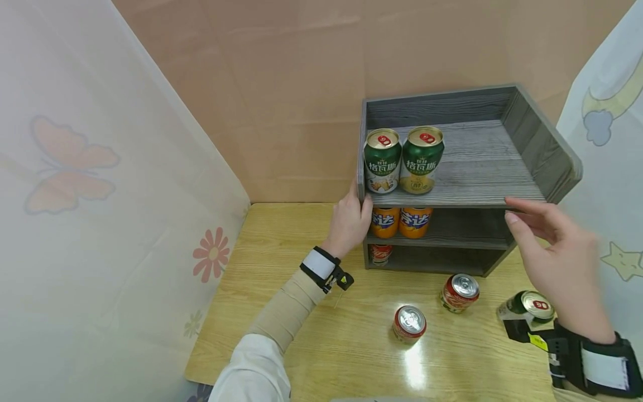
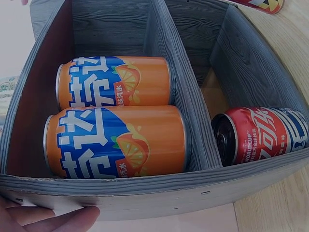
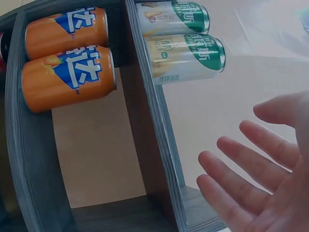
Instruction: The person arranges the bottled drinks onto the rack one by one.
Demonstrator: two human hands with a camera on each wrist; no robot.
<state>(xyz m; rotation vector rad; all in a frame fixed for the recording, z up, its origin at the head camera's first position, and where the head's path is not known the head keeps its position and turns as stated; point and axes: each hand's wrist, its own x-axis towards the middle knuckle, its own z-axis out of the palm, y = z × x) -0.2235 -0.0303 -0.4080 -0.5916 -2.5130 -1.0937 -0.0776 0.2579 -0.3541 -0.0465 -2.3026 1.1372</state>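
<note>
We see shelf point(image 1: 494, 153) standing on tabletop point(image 1: 361, 335), open front towards us, tiers running left to right
Grey wood grain, flat boards, rounded upper front corner at right
Left hand point(image 1: 350, 223) holds shelf's left wall, fingers point(image 2: 72, 220) curled against outer face
Right hand point(image 1: 565, 262) well open, fingers point(image 3: 251, 164) parted, nothing held, near shelf's right front
On top tier we count two green cans point(image 1: 422, 162), smooth metal cylinders, long axes vertical, pull tabs up
Below, two orange cans point(image 1: 414, 223) upright side by side; red can point(image 2: 265, 135) in bottom tier
</note>
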